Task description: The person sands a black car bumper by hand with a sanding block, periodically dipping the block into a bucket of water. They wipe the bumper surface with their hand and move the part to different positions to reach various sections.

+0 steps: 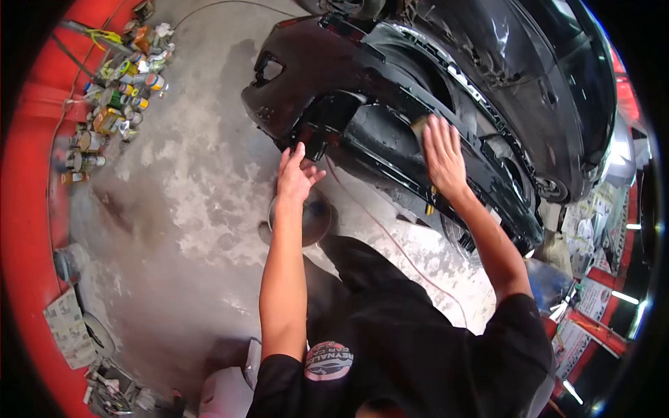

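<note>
A black car bumper cover (279,97) lies in front of me, its surface partly dull and partly shiny. My right hand (444,150) rests flat on its middle section, fingers stretched out over a tan piece of sandpaper (419,127) whose edge shows beside the index finger. At the near edge of the bumper, by a dark opening, is my left hand (296,177). Its fingers are loosely apart and hold nothing; the fingertips are right at the edge. A round bucket (317,217) stands on the floor below my left wrist.
Beyond the bumper stands a dark car (488,56). A thin hose (390,233) runs across the concrete floor (202,202). Many cans and bottles (115,97) line the red wall (31,209) on the left. Newspaper (70,327) lies at the lower left.
</note>
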Action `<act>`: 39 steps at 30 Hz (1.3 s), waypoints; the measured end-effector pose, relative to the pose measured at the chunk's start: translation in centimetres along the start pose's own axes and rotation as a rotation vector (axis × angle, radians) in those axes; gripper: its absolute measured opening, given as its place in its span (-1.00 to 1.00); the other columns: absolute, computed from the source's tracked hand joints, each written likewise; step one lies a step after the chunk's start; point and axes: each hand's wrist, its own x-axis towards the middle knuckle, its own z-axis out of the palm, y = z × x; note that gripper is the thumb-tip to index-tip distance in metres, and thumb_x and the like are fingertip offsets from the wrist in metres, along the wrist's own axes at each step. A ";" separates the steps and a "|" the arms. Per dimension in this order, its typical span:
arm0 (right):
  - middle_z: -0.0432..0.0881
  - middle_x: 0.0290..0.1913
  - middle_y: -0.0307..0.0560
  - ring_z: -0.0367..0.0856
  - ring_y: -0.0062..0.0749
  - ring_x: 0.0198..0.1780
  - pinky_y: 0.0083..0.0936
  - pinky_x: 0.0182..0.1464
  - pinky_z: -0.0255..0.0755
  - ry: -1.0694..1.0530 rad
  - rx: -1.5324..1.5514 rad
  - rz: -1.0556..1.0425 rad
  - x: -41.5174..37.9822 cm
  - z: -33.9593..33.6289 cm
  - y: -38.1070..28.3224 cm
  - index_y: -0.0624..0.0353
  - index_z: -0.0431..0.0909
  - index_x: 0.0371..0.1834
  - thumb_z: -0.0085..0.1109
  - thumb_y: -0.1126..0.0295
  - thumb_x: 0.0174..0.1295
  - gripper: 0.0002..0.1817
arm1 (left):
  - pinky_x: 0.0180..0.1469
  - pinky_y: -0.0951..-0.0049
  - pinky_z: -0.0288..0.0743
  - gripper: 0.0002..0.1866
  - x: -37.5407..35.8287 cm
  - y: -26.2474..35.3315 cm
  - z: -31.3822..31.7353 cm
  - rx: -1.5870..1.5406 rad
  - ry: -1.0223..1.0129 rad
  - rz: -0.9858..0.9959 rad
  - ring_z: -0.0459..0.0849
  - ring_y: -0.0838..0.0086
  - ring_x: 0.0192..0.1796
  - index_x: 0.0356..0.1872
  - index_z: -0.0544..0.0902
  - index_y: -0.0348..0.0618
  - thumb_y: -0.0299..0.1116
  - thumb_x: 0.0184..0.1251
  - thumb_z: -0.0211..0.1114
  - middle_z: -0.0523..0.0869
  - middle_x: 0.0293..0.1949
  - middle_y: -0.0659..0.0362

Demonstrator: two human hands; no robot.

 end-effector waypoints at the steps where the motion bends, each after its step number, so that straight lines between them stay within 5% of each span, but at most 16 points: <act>1: 0.14 0.77 0.26 0.06 0.11 0.79 0.14 0.77 -0.09 -0.007 0.011 -0.008 3.2 -0.7 -1.1 0.44 0.20 0.68 0.04 0.44 0.36 -0.22 | -0.18 0.08 0.77 -0.34 -0.3 -0.1 0.1 0.004 -0.001 -0.014 0.54 0.45 -0.34 0.43 0.42 0.04 -0.03 0.48 0.53 0.49 -0.31 0.25; 3: 0.07 0.80 0.20 0.01 0.05 0.81 0.08 0.78 -0.11 -0.056 0.019 -0.049 8.8 -1.3 -3.3 0.42 0.21 0.68 0.07 0.39 0.36 -0.21 | -0.15 0.08 0.74 -0.62 -0.5 -0.2 0.6 0.015 0.022 0.033 0.54 0.42 -0.32 0.12 0.54 0.07 -0.02 0.54 0.47 0.53 -0.27 0.24; 7: 0.08 0.81 0.04 0.04 -0.06 0.81 0.12 0.77 -0.11 -0.053 0.077 -0.044 10.9 -2.7 -3.9 0.17 0.21 0.73 0.13 0.37 0.35 -0.19 | -0.12 0.08 0.75 -0.61 0.5 0.7 -0.2 0.091 -0.018 0.050 0.59 0.43 -0.30 0.13 0.55 0.05 0.03 0.58 0.43 0.58 -0.22 0.22; 13: 0.15 0.78 0.13 0.07 0.08 0.79 0.16 0.76 -0.09 -0.036 -0.053 0.107 0.6 -1.3 -0.3 0.22 0.23 0.71 0.12 0.50 0.35 -0.21 | 0.10 -0.03 0.74 -0.29 3.8 2.4 -7.3 0.116 -0.101 -0.130 0.72 0.29 -0.04 0.16 0.61 -0.10 0.40 0.47 0.33 0.68 -0.02 0.12; 17: 0.16 0.77 0.17 0.10 0.11 0.78 0.09 0.76 -0.02 -0.051 -0.027 0.015 11.2 -1.5 -4.4 0.35 0.26 0.67 0.01 0.44 0.46 -0.31 | 0.25 -0.12 0.66 -0.24 8.3 2.9 -9.4 -0.054 -0.015 -0.106 0.70 0.24 0.07 0.28 0.55 -0.12 0.40 0.48 0.30 0.63 0.09 0.08; 22: 0.16 0.79 0.02 0.11 -0.05 0.79 0.09 0.74 0.01 -0.015 0.048 0.052 15.0 -2.1 -5.8 0.23 0.28 0.70 0.08 0.50 0.46 -0.30 | 0.44 -0.18 0.47 -0.38 10.5 3.4 -8.2 -0.317 -0.218 -0.049 0.52 0.19 0.43 0.44 0.46 -0.01 0.20 0.64 0.25 0.58 0.31 0.06; 27: 0.39 0.67 0.09 0.25 0.04 0.72 0.11 0.75 0.00 0.015 0.239 -0.076 21.8 -1.5 -10.3 0.25 0.35 0.66 0.11 0.49 0.47 -0.34 | 0.55 -0.01 0.42 -0.52 12.3 1.9 -8.7 -0.387 -0.209 -0.055 0.67 0.27 0.33 0.33 0.61 -0.08 0.06 0.70 0.22 0.76 0.22 0.09; 31: 0.43 0.64 0.13 0.25 -0.01 0.72 0.02 0.75 -0.01 -0.244 0.204 -0.268 26.5 4.7 -17.9 0.31 0.54 0.48 0.03 0.24 0.60 -0.48 | 0.65 0.08 0.30 -0.43 11.7 1.8 -7.9 -0.547 -0.260 -0.056 0.55 0.23 0.52 0.52 0.47 -0.20 -0.02 0.75 0.15 0.64 0.44 0.07; 33: 0.44 0.63 0.12 0.26 -0.02 0.72 0.02 0.75 -0.01 -0.369 0.224 -0.349 27.6 4.2 -23.7 0.30 0.58 0.44 0.09 0.26 0.49 -0.47 | 0.67 0.10 0.25 -0.40 13.0 0.6 -8.0 -0.623 -0.186 -0.150 0.48 0.24 0.59 0.62 0.37 -0.15 -0.09 0.74 0.15 0.53 0.55 0.08; 34: 0.45 0.62 0.10 0.27 -0.02 0.71 0.02 0.75 0.00 -0.368 0.270 -0.416 27.3 5.0 -25.5 0.30 0.60 0.42 0.10 0.27 0.46 -0.47 | 0.42 0.19 0.57 -0.56 16.7 -3.1 -8.5 -0.660 -0.397 0.021 0.69 0.27 0.36 0.41 0.59 -0.14 -0.13 0.70 0.22 0.73 0.33 0.10; 35: 0.47 0.61 0.09 0.28 -0.01 0.70 0.02 0.74 0.00 -0.366 0.319 -0.482 26.8 5.9 -27.0 0.31 0.61 0.40 0.12 0.28 0.43 -0.47 | 0.42 0.23 0.56 -0.54 19.4 -7.8 -9.6 0.018 -0.101 0.681 0.70 0.29 0.34 0.42 0.58 -0.15 -0.13 0.69 0.21 0.72 0.33 0.09; 37: 0.48 0.59 0.07 0.26 -0.04 0.71 0.02 0.73 0.04 -0.454 0.344 -0.485 27.3 1.7 -23.8 0.23 0.62 0.40 0.16 0.29 0.42 -0.48 | 0.36 0.19 0.61 -0.59 12.4 0.6 -7.9 -0.686 -0.383 0.033 0.72 0.27 0.30 0.37 0.61 -0.13 -0.16 0.70 0.21 0.72 0.32 0.09; 38: 0.46 0.61 0.09 0.25 -0.01 0.71 0.04 0.72 0.07 -0.470 0.349 -0.411 27.4 0.2 -21.5 0.22 0.59 0.43 0.20 0.28 0.45 -0.48 | 0.29 0.11 0.67 -0.65 11.1 2.7 -6.3 -0.629 -0.100 -0.102 0.76 0.25 0.23 0.31 0.64 -0.14 -0.19 0.72 0.18 0.75 0.25 0.10; 39: 0.44 0.62 0.12 0.28 0.04 0.71 0.06 0.71 0.10 -0.338 0.288 -0.384 26.0 0.6 -18.8 0.30 0.56 0.45 0.20 0.27 0.49 -0.47 | 0.21 0.07 0.71 -0.67 12.7 1.3 -6.7 -0.658 -0.127 -0.090 0.79 0.24 0.15 0.27 0.64 -0.15 -0.19 0.73 0.18 0.77 0.13 0.11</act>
